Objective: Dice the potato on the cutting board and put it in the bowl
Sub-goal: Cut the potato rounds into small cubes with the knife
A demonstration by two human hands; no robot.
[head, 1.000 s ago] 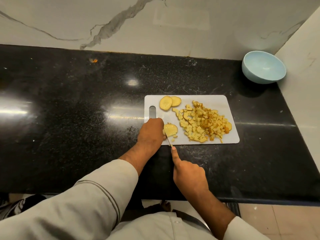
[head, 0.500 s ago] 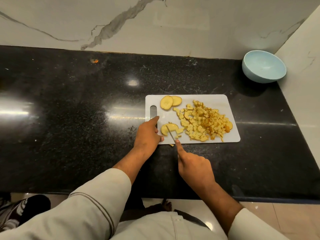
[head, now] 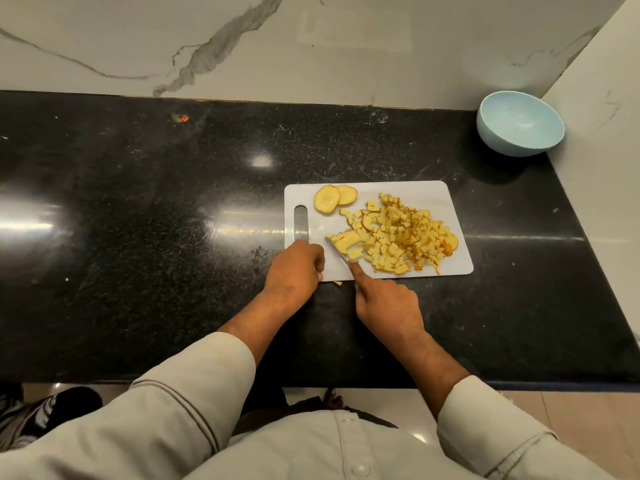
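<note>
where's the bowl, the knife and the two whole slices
bowl [head: 498, 140]: head view, outer wall
knife [head: 336, 250]: head view, blade
slices [head: 327, 199]: head view, face of the front slice

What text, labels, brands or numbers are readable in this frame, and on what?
None: no readable text anywhere in the head view.
Cutting board: plain white, no print visible.
Bowl: plain light blue, no marking visible.
Knife: blade bare of any legible stamp; the handle is hidden in the right hand.
Countertop and wall: only speckle, veining and glare, no signs.
Shirt sleeves: no logo seen.
</note>
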